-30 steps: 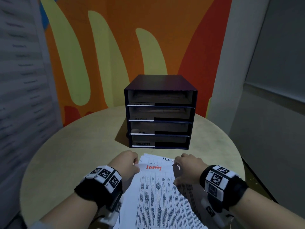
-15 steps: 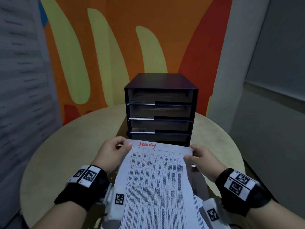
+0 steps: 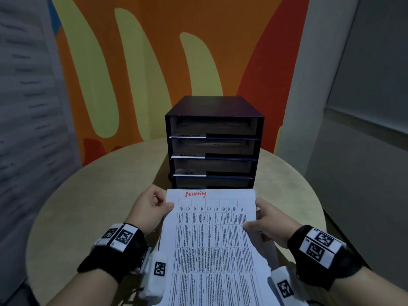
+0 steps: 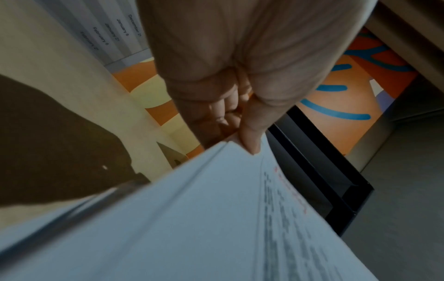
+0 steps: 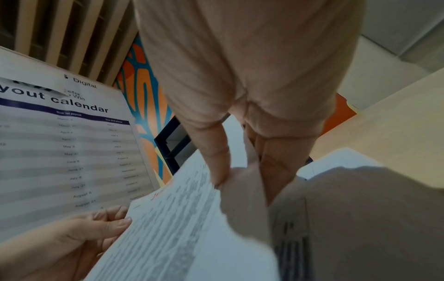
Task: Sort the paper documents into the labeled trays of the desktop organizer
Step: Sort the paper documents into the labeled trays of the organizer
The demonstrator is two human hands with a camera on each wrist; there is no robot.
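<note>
Paper document (image 3: 212, 235), a printed table headed with a red handwritten word, is held up off the round table (image 3: 88, 206) between both hands, its top edge level with the lowest tray of the desktop organizer (image 3: 213, 142) and just in front of it. On the sheet's left edge the left hand (image 3: 150, 209) pinches it, thumb on the printed face and fingers curled behind; the left wrist view shows that thumb (image 4: 250, 136) pressed on the paper's corner. At the right edge the right hand (image 3: 271, 224) grips likewise, with its thumb (image 5: 216, 161) on top and fingers underneath, as the right wrist view shows. More sheets (image 3: 265, 246) lie under the held one near the right hand. Black and box-shaped, the organizer stands upright toward the far side of the table, with four stacked trays open toward the person, each bearing a pale label strip too blurred to read. A calendar poster (image 5: 67, 144) hangs on the wall to the left
</note>
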